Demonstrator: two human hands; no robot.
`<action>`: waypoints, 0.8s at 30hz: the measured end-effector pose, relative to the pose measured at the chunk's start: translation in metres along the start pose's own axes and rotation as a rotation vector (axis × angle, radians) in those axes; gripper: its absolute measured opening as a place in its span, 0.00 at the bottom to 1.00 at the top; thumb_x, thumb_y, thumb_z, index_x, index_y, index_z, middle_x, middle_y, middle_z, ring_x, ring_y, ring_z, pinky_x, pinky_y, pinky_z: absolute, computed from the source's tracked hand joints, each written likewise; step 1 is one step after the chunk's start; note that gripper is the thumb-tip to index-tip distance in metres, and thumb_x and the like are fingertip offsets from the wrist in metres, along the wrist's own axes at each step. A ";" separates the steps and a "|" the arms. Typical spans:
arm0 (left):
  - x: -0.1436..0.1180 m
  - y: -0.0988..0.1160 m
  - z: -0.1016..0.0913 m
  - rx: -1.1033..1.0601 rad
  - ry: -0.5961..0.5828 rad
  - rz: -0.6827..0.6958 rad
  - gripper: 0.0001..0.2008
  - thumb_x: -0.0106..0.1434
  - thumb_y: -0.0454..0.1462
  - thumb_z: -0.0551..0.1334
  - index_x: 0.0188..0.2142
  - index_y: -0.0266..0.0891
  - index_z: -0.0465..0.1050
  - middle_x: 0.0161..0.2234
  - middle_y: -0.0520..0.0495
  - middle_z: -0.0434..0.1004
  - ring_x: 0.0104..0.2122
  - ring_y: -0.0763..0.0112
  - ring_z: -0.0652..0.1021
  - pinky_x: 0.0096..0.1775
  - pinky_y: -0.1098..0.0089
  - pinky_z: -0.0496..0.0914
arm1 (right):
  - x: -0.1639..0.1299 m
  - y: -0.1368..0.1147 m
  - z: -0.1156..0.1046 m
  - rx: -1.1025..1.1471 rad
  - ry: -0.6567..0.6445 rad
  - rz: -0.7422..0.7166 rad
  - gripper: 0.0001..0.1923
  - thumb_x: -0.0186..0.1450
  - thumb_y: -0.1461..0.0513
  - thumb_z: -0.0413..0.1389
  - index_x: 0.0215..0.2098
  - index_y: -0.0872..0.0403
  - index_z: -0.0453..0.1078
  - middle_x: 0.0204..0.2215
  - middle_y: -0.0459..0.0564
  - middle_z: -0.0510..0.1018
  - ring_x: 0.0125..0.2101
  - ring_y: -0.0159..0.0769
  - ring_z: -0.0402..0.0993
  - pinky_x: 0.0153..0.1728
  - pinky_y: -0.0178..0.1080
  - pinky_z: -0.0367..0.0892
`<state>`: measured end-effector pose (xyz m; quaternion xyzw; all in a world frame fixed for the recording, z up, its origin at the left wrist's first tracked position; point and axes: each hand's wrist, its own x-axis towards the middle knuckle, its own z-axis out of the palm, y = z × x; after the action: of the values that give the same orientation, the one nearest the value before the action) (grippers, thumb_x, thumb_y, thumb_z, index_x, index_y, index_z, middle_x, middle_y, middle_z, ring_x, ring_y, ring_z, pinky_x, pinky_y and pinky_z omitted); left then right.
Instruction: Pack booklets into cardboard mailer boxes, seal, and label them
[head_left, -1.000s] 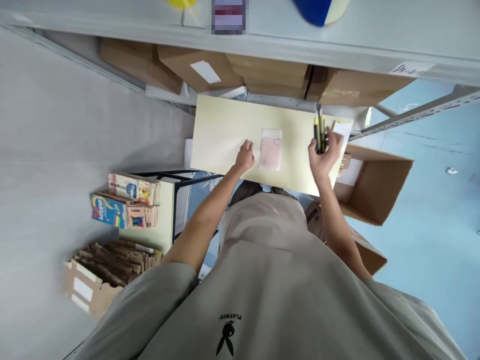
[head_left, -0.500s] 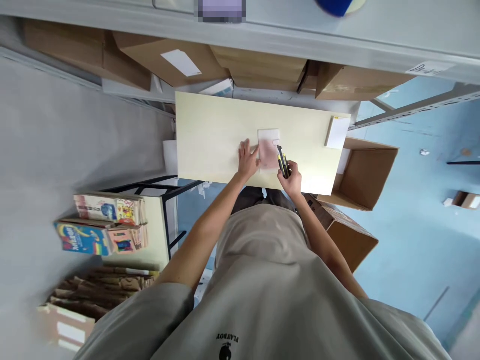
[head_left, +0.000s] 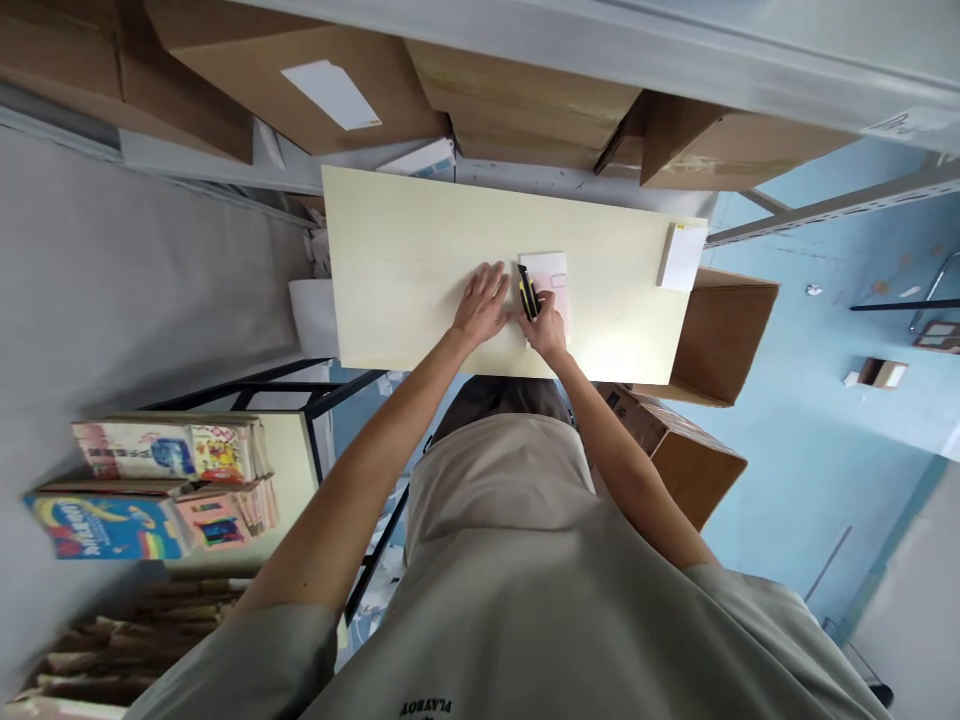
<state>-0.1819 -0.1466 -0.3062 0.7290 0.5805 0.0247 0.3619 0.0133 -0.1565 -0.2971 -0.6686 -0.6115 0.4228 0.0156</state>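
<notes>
A small pink-and-white flat piece (head_left: 556, 279), perhaps a notebook or packet, lies near the middle of the cream tabletop (head_left: 405, 290). My right hand (head_left: 547, 325) is closed around a black and yellow utility knife (head_left: 529, 294), held over the left part of that piece and hiding some of it. The knife's tip end points away from me, by the piece's upper left corner. To the left, my left hand (head_left: 484, 302) rests flat on the tabletop, fingers stretched out, just beside the piece and holding nothing.
A white pad or stack (head_left: 682, 257) lies at the tabletop's right end. An open cardboard box (head_left: 731, 335) stands beyond that edge, another (head_left: 694, 465) nearer me. Cardboard boxes (head_left: 517, 105) line the shelf behind. Colourful packages (head_left: 112, 525) sit at lower left.
My right hand has carried the utility knife from the piece's right side across to its left side. My left hand has shifted slightly left, off the piece's edge. The camera view has moved too.
</notes>
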 end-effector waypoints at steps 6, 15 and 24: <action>0.009 -0.003 -0.021 0.062 -0.077 0.053 0.48 0.76 0.44 0.73 0.88 0.38 0.57 0.90 0.34 0.47 0.88 0.28 0.52 0.84 0.30 0.53 | 0.010 -0.029 -0.011 -0.114 0.010 -0.013 0.37 0.80 0.61 0.47 0.85 0.54 0.47 0.70 0.67 0.83 0.63 0.58 0.85 0.65 0.64 0.81; 0.025 -0.001 -0.029 0.118 -0.113 0.077 0.57 0.71 0.51 0.78 0.89 0.38 0.54 0.90 0.33 0.47 0.84 0.23 0.57 0.82 0.29 0.60 | 0.008 -0.044 -0.014 -0.219 -0.029 -0.008 0.41 0.80 0.62 0.44 0.89 0.61 0.47 0.76 0.70 0.76 0.61 0.59 0.84 0.65 0.64 0.81; 0.026 -0.005 -0.029 0.129 -0.125 0.085 0.58 0.71 0.50 0.79 0.89 0.39 0.54 0.91 0.34 0.46 0.84 0.21 0.56 0.82 0.28 0.59 | 0.002 -0.049 -0.013 -0.347 -0.063 0.017 0.45 0.81 0.64 0.44 0.94 0.56 0.41 0.71 0.71 0.80 0.59 0.62 0.86 0.62 0.63 0.83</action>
<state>-0.1907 -0.1096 -0.2975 0.7747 0.5258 -0.0430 0.3486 -0.0193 -0.1358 -0.2637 -0.6527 -0.6699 0.3318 -0.1229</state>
